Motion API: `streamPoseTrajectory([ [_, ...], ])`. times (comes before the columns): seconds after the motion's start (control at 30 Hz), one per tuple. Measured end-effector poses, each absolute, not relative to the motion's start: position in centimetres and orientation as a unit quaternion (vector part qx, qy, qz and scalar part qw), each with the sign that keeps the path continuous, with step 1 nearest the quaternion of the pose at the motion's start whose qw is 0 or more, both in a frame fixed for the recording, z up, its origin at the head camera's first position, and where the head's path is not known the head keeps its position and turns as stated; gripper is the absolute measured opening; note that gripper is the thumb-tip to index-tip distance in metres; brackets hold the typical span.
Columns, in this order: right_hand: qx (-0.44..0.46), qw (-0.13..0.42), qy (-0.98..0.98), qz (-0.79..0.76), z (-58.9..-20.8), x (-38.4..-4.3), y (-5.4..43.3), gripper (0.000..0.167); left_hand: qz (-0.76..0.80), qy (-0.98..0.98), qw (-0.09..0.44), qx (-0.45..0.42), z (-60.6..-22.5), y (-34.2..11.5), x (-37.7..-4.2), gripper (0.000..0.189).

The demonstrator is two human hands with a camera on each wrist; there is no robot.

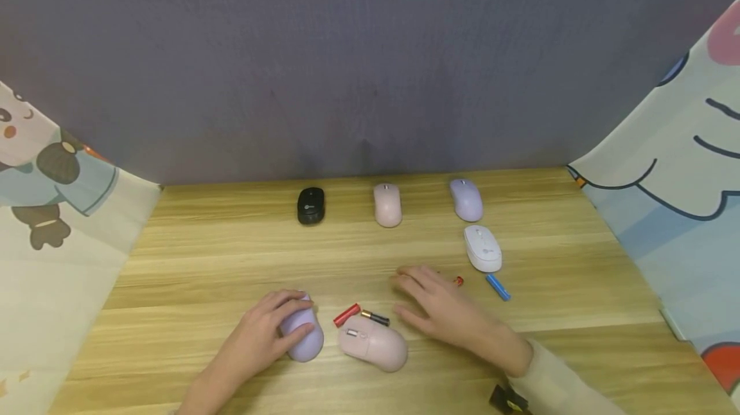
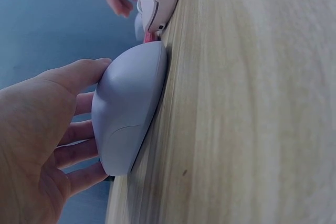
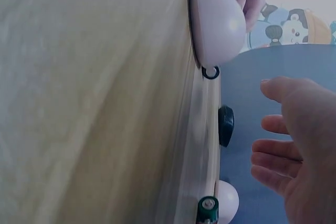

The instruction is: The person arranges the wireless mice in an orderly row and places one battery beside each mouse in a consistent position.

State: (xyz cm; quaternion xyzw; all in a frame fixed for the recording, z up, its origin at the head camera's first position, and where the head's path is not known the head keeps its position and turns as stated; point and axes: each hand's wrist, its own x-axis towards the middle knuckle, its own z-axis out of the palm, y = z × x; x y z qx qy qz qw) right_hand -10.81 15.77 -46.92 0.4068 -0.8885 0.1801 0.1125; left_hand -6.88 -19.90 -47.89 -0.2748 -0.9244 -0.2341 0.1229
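My left hand (image 1: 263, 331) holds a purple computer mouse (image 1: 304, 338) on the table, thumb on one side and fingers on the other; the left wrist view shows the same mouse (image 2: 128, 108). My right hand (image 1: 448, 306) is held over the table with fingers extended and nothing between them, as its fingers (image 3: 275, 156) show in the right wrist view. Between the hands lies a pink mouse (image 1: 376, 344), with a red battery (image 1: 347, 315) and a black-and-gold battery (image 1: 376, 318) just behind it. Another red battery (image 1: 458, 281) is partly hidden behind the right hand.
Along the back stand a black mouse (image 1: 311, 205), a pink mouse (image 1: 387, 205) and a purple mouse (image 1: 466, 200). A white mouse (image 1: 483, 248) sits at the right, with a blue battery (image 1: 498, 287) in front of it. A grey partition (image 1: 358, 68) rises behind the wooden table (image 1: 220, 241).
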Motion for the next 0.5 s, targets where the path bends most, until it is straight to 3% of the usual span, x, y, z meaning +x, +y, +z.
streamPoseTrajectory([
  [0.5, 0.464, 0.095, -0.859, 0.192, -46.7, -9.5, 14.3, 0.049, -0.230, -0.926, 0.123, -0.274, -48.1, -20.0, -6.9, 0.038],
])
